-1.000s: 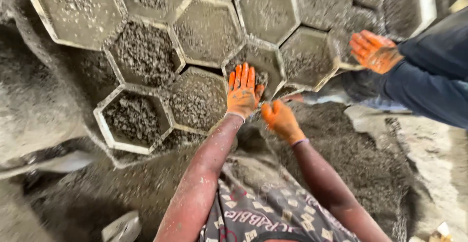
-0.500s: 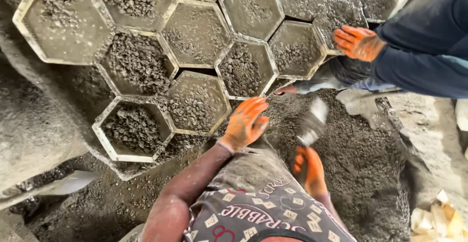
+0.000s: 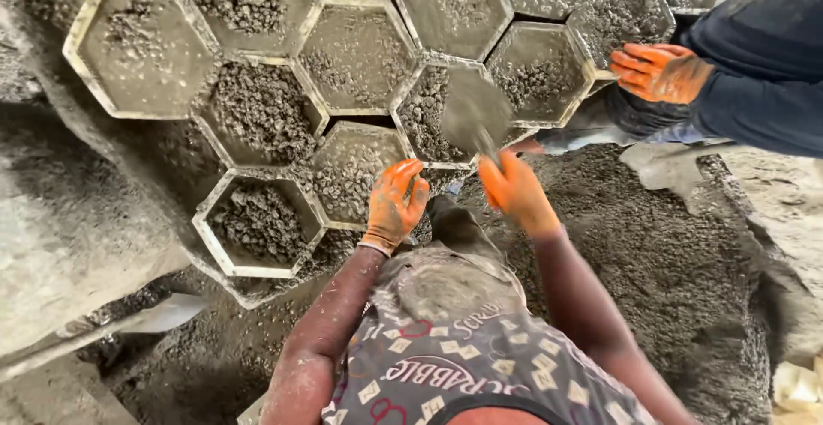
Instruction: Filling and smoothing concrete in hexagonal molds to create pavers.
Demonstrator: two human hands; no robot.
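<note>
Trowel (image 3: 474, 115) blade up (tilted left), right hand (image 3: 517, 192) gripping

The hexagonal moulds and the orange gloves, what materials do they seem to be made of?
Hexagonal moulds: probably plastic, judging by pale, thin, smooth rims smeared with grey mix. Orange gloves on the left hand and right hand: likely rubber, since they look smooth and close-fitting.

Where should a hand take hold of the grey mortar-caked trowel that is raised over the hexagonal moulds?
Best by its handle at the near, lower end, coming from below on the person's side. The grey mortar-caked trowel stands blade up over the white-rimmed hexagonal moulds, and its broad blade is coated with wet mix. The orange-gloved right hand already has its grip there; the handle itself is hidden.
</note>
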